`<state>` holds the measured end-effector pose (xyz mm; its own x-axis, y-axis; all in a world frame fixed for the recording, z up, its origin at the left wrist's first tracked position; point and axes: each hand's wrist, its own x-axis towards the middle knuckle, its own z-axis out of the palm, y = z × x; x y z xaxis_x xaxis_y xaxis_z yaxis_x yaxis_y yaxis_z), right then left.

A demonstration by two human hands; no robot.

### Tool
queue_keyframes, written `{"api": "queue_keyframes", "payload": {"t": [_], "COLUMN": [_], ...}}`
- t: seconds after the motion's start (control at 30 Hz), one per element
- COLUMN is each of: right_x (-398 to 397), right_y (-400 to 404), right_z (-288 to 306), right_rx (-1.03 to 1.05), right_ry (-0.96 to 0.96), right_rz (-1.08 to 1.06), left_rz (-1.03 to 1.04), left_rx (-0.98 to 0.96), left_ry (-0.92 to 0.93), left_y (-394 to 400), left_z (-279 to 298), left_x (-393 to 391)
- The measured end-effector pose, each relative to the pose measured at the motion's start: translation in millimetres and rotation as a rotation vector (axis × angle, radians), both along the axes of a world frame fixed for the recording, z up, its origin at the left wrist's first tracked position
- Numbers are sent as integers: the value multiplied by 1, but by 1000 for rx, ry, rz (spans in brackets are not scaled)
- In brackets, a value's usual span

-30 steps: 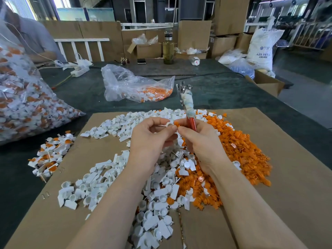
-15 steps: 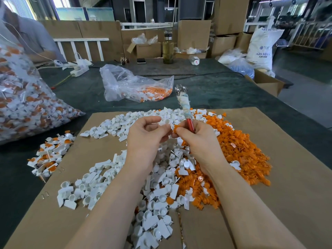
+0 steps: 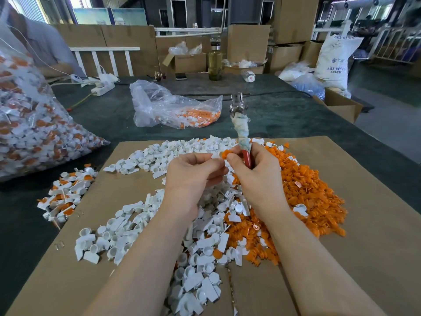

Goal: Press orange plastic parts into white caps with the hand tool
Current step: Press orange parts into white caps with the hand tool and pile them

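A sheet of brown cardboard (image 3: 364, 224) covers the near part of a dark green table (image 3: 284, 115). On it lies a wide heap of white caps (image 3: 136, 215) on the left and middle, and a heap of orange parts (image 3: 312, 201) on the right; the two heaps run into each other under the forearms. Left of the cardboard sits a small pile of joined white-and-orange pieces (image 3: 66, 192), and beyond it a large clear bag (image 3: 29, 124) stuffed with the same. Farther back, mid-table, lies a slack clear bag (image 3: 173, 108) with a few orange and white pieces inside. A bottle (image 3: 215, 60), cardboard boxes (image 3: 248, 44) and a white sack (image 3: 335, 60) stand at the far side.

Both hands hover above the middle of the heaps, fingertips meeting. The left hand (image 3: 193, 179) pinches a white cap (image 3: 215, 155) between thumb and fingers. The right hand (image 3: 257, 176) pinches an orange part (image 3: 226, 153) at its fingertips, touching the cap, while its other fingers curl round the hand tool (image 3: 241, 128). The tool's red handle disappears into the palm; its long axis stands nearly upright, tilted slightly left and away, with the cloth-wrapped shaft and metal head pointing up, clear of the heaps.
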<state>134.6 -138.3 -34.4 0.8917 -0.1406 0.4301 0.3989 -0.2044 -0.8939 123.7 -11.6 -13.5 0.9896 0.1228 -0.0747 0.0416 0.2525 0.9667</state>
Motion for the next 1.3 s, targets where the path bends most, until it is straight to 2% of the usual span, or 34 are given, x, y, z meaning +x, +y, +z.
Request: {"api": "queue_keyframes", "payload": {"t": [0.6, 0.97, 1.3], "right_x": [-2, -2, 0], "right_y": [4, 2, -2], "right_z": [-4, -3, 1], "right_rx": [-100, -167, -188], "right_ry": [-149, -107, -56], "right_rz": [-122, -157, -69], "left_rz": [-45, 65, 132], "left_rx": [-65, 265, 322], "left_ry": [-50, -164, -152], "left_y": [-2, -2, -3], "left_z": [1, 1, 0], "left_x": [-1, -2, 1]}}
